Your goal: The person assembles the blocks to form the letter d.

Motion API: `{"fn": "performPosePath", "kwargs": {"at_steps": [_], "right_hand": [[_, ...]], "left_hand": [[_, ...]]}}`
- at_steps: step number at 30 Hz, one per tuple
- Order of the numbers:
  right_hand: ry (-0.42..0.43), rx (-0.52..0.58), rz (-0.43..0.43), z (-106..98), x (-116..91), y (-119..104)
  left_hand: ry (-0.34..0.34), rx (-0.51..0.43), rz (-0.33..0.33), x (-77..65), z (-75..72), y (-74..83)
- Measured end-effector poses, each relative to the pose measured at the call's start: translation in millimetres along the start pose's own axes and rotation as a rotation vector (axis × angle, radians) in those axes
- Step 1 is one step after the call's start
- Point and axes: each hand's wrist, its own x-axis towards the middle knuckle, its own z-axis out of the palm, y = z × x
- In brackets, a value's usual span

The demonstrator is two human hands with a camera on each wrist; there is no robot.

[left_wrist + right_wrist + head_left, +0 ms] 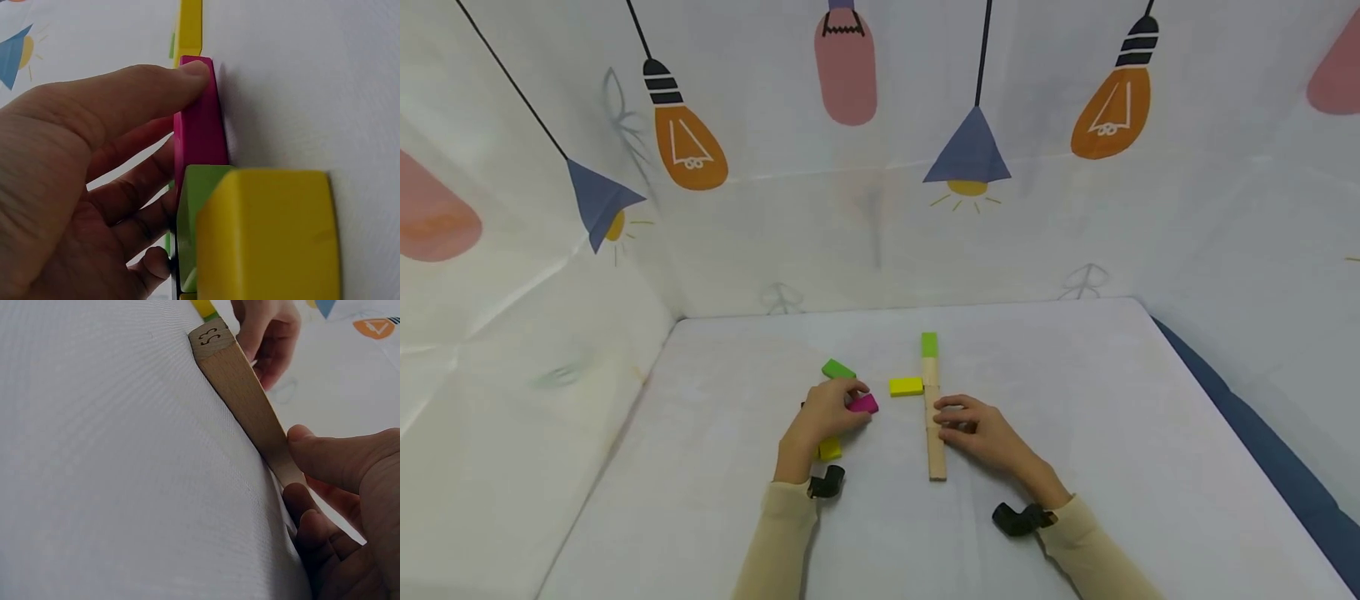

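Note:
My left hand pinches a magenta wooden block. In the left wrist view, the thumb lies on that magenta block, with other fingers behind it. Close by are a green block and a yellow block. Near the middle runs a straight row of plain wooden blocks with a bright green block at its far end. Another yellow block lies crosswise at the row's left side. My right hand rests its loosely bent fingers against the row's right side.
The blocks lie on a white-covered table. A white sheet printed with lamps and bulbs hangs behind and at both sides. In the right wrist view, the nearest plain block has "53" marked on its end.

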Motion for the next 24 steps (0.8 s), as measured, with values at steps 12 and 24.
{"fn": "performPosePath", "kwargs": {"at_steps": [12,24], "right_hand": [[0.000,0.027,-0.024,0.0,-1.3,-0.3],[-0.005,0.010,-0.025,0.1,-1.4,-1.7]], "left_hand": [[0.072,-0.066,0.074,-1.9,4.1,9.3],[0.126,-0.053,0.010,5.1,1.0,23.5]]}}
